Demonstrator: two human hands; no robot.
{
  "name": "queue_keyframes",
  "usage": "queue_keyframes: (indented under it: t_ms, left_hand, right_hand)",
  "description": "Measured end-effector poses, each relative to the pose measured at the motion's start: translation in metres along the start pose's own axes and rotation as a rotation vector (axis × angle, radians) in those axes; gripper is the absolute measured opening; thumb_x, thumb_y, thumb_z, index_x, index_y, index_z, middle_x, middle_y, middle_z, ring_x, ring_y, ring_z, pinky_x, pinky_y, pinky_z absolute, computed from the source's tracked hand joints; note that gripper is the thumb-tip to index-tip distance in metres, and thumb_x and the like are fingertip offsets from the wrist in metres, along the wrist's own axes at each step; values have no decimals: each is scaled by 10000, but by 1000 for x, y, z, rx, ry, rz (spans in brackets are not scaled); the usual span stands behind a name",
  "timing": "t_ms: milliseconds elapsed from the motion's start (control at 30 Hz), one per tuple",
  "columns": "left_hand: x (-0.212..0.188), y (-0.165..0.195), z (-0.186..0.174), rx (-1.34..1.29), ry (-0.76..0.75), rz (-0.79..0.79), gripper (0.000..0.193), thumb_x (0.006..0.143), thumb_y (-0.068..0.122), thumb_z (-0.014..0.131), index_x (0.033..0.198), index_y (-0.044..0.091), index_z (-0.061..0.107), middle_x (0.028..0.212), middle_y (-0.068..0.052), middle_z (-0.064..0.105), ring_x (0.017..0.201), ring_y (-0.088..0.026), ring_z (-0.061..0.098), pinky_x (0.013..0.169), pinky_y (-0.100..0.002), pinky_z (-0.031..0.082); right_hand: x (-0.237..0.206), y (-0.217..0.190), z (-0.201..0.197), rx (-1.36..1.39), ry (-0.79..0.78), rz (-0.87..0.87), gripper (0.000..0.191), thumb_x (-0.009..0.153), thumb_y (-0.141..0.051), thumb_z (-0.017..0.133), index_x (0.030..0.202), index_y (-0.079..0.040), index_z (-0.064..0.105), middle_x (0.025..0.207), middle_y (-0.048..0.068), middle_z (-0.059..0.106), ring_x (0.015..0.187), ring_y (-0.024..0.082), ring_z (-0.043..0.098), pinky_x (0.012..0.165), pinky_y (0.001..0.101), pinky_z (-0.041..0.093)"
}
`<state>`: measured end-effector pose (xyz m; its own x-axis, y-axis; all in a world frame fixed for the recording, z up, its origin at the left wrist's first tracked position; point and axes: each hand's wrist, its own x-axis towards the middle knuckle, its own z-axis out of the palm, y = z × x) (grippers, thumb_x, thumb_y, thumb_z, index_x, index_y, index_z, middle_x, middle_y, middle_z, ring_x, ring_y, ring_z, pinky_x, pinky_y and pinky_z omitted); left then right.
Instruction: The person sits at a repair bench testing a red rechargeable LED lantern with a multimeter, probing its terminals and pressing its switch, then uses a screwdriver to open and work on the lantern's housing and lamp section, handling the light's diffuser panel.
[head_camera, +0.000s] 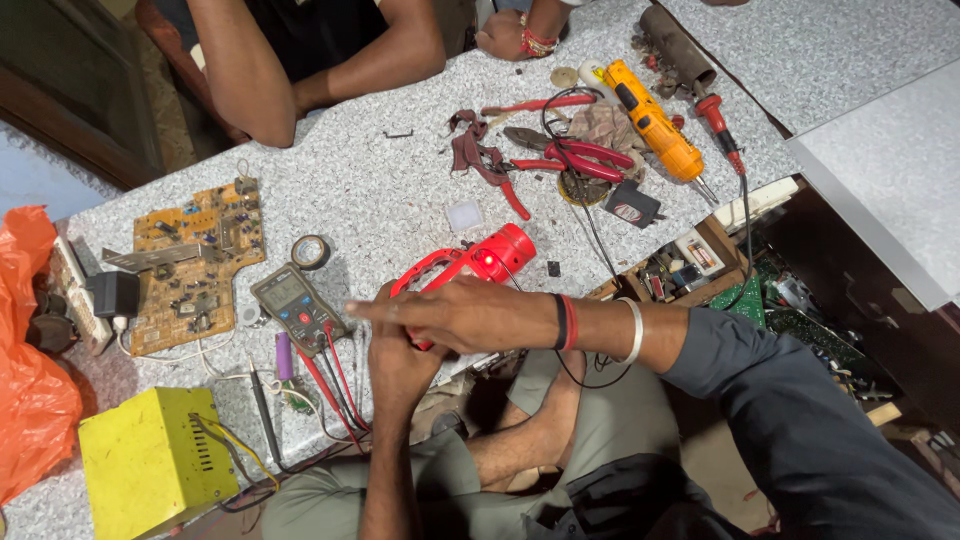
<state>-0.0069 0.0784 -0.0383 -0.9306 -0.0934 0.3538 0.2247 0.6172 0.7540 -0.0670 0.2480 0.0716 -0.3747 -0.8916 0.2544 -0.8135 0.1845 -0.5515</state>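
A red hand torch (492, 258) with a loop handle lies on the speckled grey worktop (380, 190), its small red light glowing. My left hand (398, 358) comes up from below and grips the torch's handle end. Reaching in from the right, my right hand (460, 312) lies flat across the torch, fingers stretched out. Its fingertips point left and end next to a grey multimeter (297, 305) with red and black leads. Whether the right palm grips anything underneath is hidden.
A brown circuit board (195, 260), tape roll (311, 251), yellow metal box (150, 460) and orange plastic bag (30, 370) lie to the left. Red pliers (570, 158), an orange electric screwdriver (652, 122) and a soldering iron (718, 120) lie behind. Another person's arms (300, 70) rest at the far edge.
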Motion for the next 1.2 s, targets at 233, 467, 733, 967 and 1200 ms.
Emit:
queue_keyframes:
  t_ms: [233, 467, 733, 967, 1200]
  left_hand:
    - [0, 2, 0, 22, 73, 133, 670, 692, 151, 850, 1285, 0, 575, 1376, -284, 550, 1210, -460, 594, 992, -505, 513]
    - [-2, 0, -1, 5, 44, 85, 651, 769, 151, 851, 1337, 5, 571, 1415, -260, 553, 1222, -437, 614, 998, -477, 524]
    - [-2, 3, -2, -31, 8, -23, 673, 691, 201, 883, 1279, 42, 596, 1372, -230, 570, 1189, -410, 622, 950, -464, 535]
    - [3, 7, 1, 37, 50, 28, 750, 647, 199, 894, 1291, 16, 556, 1380, -272, 538, 1180, -462, 589, 927, -502, 524]
    - [3, 7, 5, -34, 18, -75, 727, 722, 195, 839, 1357, 31, 525, 1315, -221, 598, 1164, -425, 636, 916, -482, 550]
  right_hand:
    - [3, 2, 1, 66, 77, -127, 769, 978, -248, 653, 1646, -303, 277, 1106, 105, 724, 801, 266, 728, 692, 397, 590]
    - [5, -4, 1, -64, 148, -202, 765, 976, -270, 693, 1614, -295, 270, 1113, 140, 713, 824, 317, 701, 631, 419, 554]
    - [-1, -2, 3, -51, 85, 36, 699, 992, -246, 679, 1598, -275, 332, 990, 103, 705, 749, 304, 691, 623, 441, 556]
    - [-4, 4, 1, 40, 125, -70, 573, 1044, -241, 619, 1579, -221, 415, 1063, 95, 726, 839, 286, 719, 686, 405, 582]
    - [-3, 6, -5, 17, 179, -174, 606, 1045, -248, 607, 1596, -214, 359, 1135, 130, 698, 925, 326, 705, 742, 433, 577]
